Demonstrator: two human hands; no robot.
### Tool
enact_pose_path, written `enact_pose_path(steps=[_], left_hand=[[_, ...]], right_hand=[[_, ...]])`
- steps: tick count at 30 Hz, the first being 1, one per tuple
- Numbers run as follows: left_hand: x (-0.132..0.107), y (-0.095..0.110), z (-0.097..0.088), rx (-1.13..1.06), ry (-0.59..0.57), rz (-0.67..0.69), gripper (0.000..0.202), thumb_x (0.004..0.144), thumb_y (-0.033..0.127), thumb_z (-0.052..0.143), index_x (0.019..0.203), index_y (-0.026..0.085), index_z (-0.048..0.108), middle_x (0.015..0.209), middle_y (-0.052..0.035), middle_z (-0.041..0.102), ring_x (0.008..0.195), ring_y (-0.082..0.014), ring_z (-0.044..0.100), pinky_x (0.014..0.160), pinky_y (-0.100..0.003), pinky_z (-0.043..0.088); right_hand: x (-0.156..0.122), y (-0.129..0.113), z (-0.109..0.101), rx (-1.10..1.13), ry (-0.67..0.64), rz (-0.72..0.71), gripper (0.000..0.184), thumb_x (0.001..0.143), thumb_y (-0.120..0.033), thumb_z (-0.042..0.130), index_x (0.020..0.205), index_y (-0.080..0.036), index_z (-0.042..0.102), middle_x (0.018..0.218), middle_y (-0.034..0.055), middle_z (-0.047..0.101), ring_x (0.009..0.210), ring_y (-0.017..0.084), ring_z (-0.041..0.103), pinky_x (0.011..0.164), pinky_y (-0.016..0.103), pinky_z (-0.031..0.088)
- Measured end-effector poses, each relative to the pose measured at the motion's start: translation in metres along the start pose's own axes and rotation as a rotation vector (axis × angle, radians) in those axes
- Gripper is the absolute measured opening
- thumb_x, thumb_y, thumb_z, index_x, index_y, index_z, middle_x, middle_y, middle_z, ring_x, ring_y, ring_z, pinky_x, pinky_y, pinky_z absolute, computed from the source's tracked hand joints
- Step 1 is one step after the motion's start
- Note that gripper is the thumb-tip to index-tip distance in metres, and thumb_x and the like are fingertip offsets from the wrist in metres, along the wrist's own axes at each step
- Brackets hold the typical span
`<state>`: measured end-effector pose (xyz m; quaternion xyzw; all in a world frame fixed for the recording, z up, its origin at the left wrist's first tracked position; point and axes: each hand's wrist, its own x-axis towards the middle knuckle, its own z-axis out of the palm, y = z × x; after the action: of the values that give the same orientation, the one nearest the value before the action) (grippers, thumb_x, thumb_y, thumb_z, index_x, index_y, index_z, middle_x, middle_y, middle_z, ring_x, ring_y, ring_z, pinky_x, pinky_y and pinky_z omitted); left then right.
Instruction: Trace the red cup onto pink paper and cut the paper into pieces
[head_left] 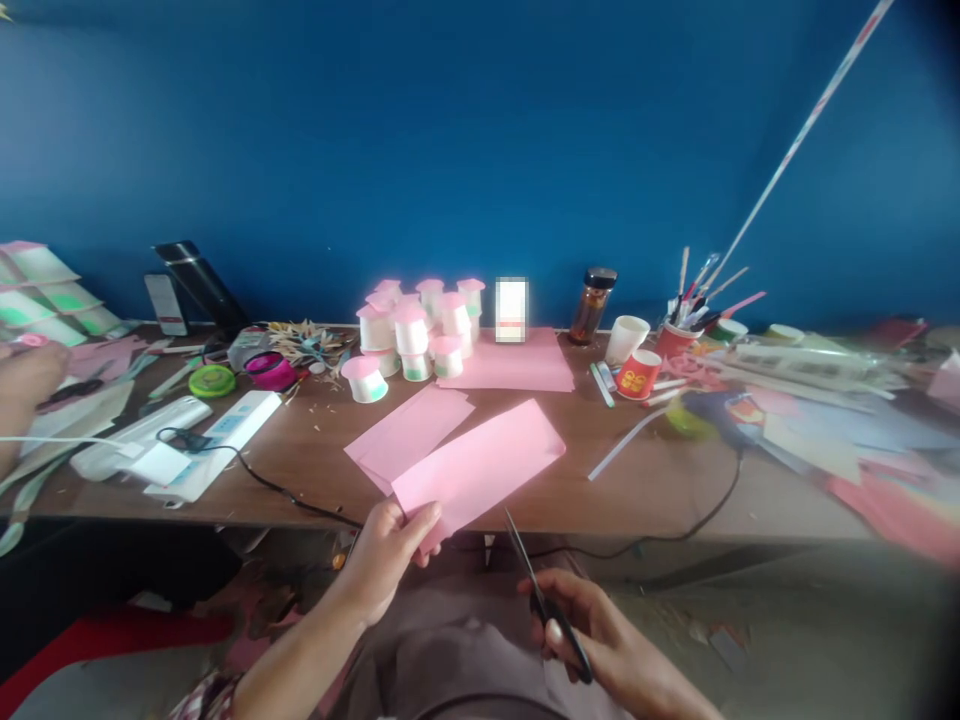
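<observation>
Fingers point(424, 516) of the left hand point(386, 555) pinched the near-left corner of a pink sheet point(484, 460), thumb on top; those of the right hand point(592, 625) were wrapped round the black handles of a pair of scissors point(522, 552). Sheet held aslant over the front part of the tabletop point(555, 505), its far-right corner slightly curled. Scissors pointed up and away, blades close together, tip just short of the sheet's lower edge as seen from above. Behind the sheet and partly covered by it lay loose pink pieces point(409, 430). Farther back, a cluster of white cups point(411, 330) with pink tops, some stacked; beside them, to the right, a flat pink pile point(525, 365). Right of that: dark-lidded jar point(592, 305), white cup point(627, 338), red cup point(639, 374) with yellow marking. Left side: white power strips point(229, 440), green roll point(212, 380), magenta roll point(270, 370). At the far left edge, another person's hand point(34, 385), blurred; its grip could not be told. Blue wall point(465, 150) behind everything.
</observation>
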<state>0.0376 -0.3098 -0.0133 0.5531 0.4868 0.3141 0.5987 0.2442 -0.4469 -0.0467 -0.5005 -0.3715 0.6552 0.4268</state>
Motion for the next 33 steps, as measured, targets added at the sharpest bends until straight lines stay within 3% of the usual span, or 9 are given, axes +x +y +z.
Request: enact_pose_path(steps=[7, 15, 33], left_hand=[[-0.003, 0.010, 0.002, -0.033, -0.083, -0.018, 0.031, 0.074, 0.040, 0.063, 0.061, 0.014, 0.054, 0.051, 0.0022, 0.051, 0.048, -0.0087, 0.046, 0.043, -0.019, 0.034], [-0.003, 0.003, 0.005, -0.064, -0.125, -0.106, 0.029, 0.073, 0.040, 0.064, 0.070, 0.012, 0.059, 0.057, -0.0007, 0.057, 0.051, -0.0094, 0.049, 0.044, -0.018, 0.034], [-0.001, 0.000, 0.010, -0.049, -0.130, -0.100, 0.028, 0.073, 0.039, 0.064, 0.072, 0.012, 0.060, 0.057, -0.0020, 0.059, 0.050, -0.0099, 0.052, 0.042, -0.017, 0.035]], right_hand=[[0.008, -0.025, -0.004, -0.024, -0.003, -0.091, 0.051, 0.074, -0.053, 0.067, 0.107, -0.015, 0.059, 0.076, 0.0012, 0.056, 0.066, 0.011, 0.045, 0.053, 0.019, 0.032], [0.012, -0.028, -0.007, -0.043, 0.019, -0.095, 0.054, 0.072, -0.055, 0.066, 0.107, -0.015, 0.059, 0.074, 0.0010, 0.055, 0.063, 0.011, 0.044, 0.050, 0.019, 0.031], [0.013, -0.025, -0.016, -0.087, 0.035, -0.125, 0.049, 0.076, -0.051, 0.064, 0.107, -0.013, 0.060, 0.067, -0.0003, 0.054, 0.059, 0.011, 0.046, 0.053, 0.021, 0.032]])
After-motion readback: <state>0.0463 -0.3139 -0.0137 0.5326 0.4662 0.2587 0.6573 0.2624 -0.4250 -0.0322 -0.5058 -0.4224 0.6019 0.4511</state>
